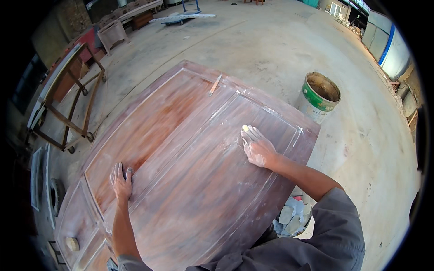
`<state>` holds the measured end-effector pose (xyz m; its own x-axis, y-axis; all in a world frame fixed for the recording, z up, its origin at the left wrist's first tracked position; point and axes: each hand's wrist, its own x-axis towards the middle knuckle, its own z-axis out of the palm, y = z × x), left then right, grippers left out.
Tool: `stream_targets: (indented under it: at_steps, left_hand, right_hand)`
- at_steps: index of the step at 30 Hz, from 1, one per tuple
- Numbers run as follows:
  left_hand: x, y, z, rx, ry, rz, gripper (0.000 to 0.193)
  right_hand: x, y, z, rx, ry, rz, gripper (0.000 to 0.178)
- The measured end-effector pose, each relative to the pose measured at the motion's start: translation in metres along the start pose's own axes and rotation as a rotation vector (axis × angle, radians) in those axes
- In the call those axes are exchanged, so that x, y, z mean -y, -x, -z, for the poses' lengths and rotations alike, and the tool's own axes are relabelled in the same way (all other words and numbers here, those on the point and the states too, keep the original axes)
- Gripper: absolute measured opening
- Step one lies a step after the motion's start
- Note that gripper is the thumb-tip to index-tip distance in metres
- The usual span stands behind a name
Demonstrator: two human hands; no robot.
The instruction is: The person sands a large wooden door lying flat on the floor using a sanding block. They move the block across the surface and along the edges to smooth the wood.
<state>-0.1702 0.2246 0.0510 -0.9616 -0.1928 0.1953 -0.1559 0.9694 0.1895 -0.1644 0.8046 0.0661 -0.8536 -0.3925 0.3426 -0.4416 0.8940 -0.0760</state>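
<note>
A large brown wooden door panel (181, 189) with raised mouldings lies in front of me, streaked with pale dust. My left hand (121, 181) rests flat on its reddish left section, fingers extended and thumb apart, holding nothing. On the right section, my right hand (258, 148), whitened by dust, presses its closed fingers to the wood. A small yellow patch (245, 128) shows at its fingertips; whatever is under the fingers is hidden. Near the far edge lies a slim tool (215, 85) with an orange-brown end. A round beige pad or brush (72, 244) sits at the near left.
A green and white bucket (322, 92) stands beyond the panel's right corner. Below the right edge is a container of grey scraps (291, 217). A wheeled metal rack (68, 113) stands left, near a tyre (57, 196). Wooden furniture parts (113, 34) line the far left.
</note>
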Motion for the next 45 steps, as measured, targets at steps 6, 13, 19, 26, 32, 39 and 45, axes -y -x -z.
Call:
stream_targets:
  at_steps: [6,13,19,26,32,39,45]
  left_hand:
    - [-0.003,-0.009,-0.013,0.003,-0.001,-0.018,0.066]
    - [-0.005,-0.005,-0.002,0.009,0.005,-0.007,0.066]
    - [0.007,0.000,-0.006,-0.002,-0.009,0.011,0.066]
    - [-0.006,-0.007,-0.008,-0.011,0.033,-0.025,0.065]
    - [0.003,-0.002,-0.003,-0.012,0.005,-0.002,0.066]
    - [-0.003,-0.005,-0.008,-0.007,0.006,-0.008,0.067]
    - [0.002,0.000,-0.003,0.006,-0.010,-0.001,0.066]
  right_hand:
    - [-0.053,-0.029,-0.013,-0.017,0.201,-0.217,0.048]
    - [-0.065,-0.040,-0.014,-0.016,0.104,-0.139,0.048]
    - [-0.001,-0.034,-0.019,0.012,0.073,-0.094,0.052]
    - [-0.069,-0.074,-0.007,0.263,0.115,-0.303,0.051]
    - [0.007,-0.037,-0.030,0.018,0.065,-0.003,0.052]
    - [-0.064,-0.081,-0.029,0.222,0.098,-0.248,0.045]
    - [-0.024,-0.061,-0.026,0.110,0.047,-0.022,0.048]
